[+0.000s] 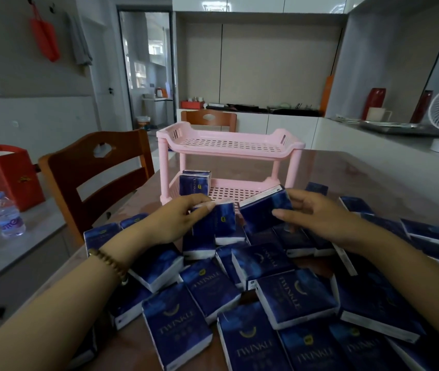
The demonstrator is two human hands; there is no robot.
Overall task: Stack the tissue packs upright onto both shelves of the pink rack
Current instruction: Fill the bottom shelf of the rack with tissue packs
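Left hand [178, 218] grips an upright pack [223, 223], right hand [317, 212] pinches a tilted pack [263, 210]. Both sit before the pink rack [229, 145]. Loose packs [266, 311] cover the bench [373, 172].

Brown table [360, 167] bears pink rack [229, 148], tissue packs [261, 263] (scattered)

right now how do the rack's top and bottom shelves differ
The top shelf holds nothing; the bottom shelf has tissue packs standing upright at its left end. The top shelf shows whole; the bottom shelf's front is partly hidden by held packs in the left hand and right hand. Both are pink with slotted floors.
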